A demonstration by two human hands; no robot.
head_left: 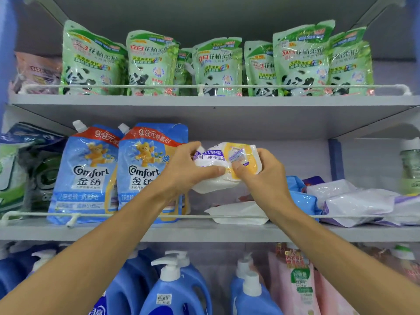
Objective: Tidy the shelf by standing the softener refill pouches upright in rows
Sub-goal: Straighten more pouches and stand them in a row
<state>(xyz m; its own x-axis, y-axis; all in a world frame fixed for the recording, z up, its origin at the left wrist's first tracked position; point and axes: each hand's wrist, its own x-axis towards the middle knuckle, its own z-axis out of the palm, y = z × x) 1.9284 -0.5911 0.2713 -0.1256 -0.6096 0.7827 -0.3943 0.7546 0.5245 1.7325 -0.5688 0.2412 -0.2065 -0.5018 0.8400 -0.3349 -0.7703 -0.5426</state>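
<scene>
Your left hand (181, 167) and right hand (261, 173) both curl their fingers around a white-and-yellow pouch (227, 164), apparently held clear above the middle shelf (204, 231), just right of two upright blue pouches (118, 173).

Middle shelf (204, 233): blue pouches (86, 176) upright left, white pouches (354, 205) flat right

A held pouch (227, 167) sits between the left hand (188, 169) and right hand (261, 176), two upright pouches (145, 171) stand just left of the left hand, a flat pouch (238, 212) lies on the shelf (204, 233) beneath both, and toppled pouches (354, 201) lie right of the right hand.
</scene>
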